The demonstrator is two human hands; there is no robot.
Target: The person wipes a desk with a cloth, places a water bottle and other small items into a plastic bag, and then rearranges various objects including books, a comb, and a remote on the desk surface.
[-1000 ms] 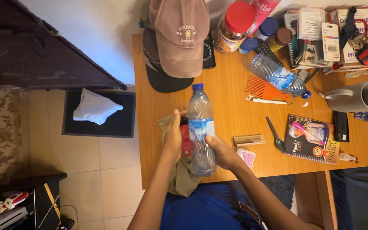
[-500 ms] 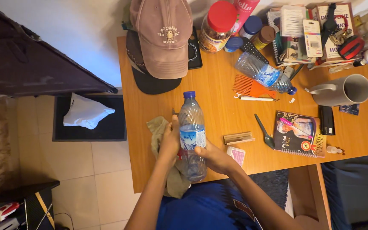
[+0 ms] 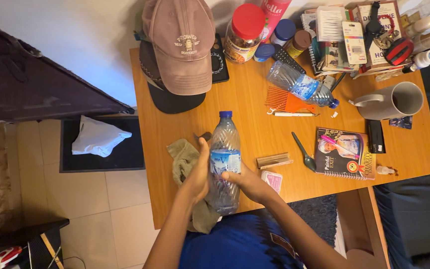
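Observation:
A clear plastic water bottle [image 3: 223, 149] with a blue cap and blue label is held upright over the near edge of the wooden table [image 3: 255, 129]. My left hand [image 3: 197, 174] grips its left side. My right hand [image 3: 245, 182] grips its lower right side. Under my left hand lies an olive-green cloth [image 3: 185, 162] that hangs over the table's front edge.
A tan cap [image 3: 182, 45] lies over a dark cap at the back left. A second bottle [image 3: 299, 87] lies on its side by an orange comb [image 3: 287, 102]. A grey mug [image 3: 394, 101], book [image 3: 344, 153], spoon [image 3: 303, 153] and jars [image 3: 242, 32] crowd the right.
The bottle and both hands have stayed together; the view has shifted slightly, so the table now sits further left and lower. A red thing seen by my left hand is no longer visible.

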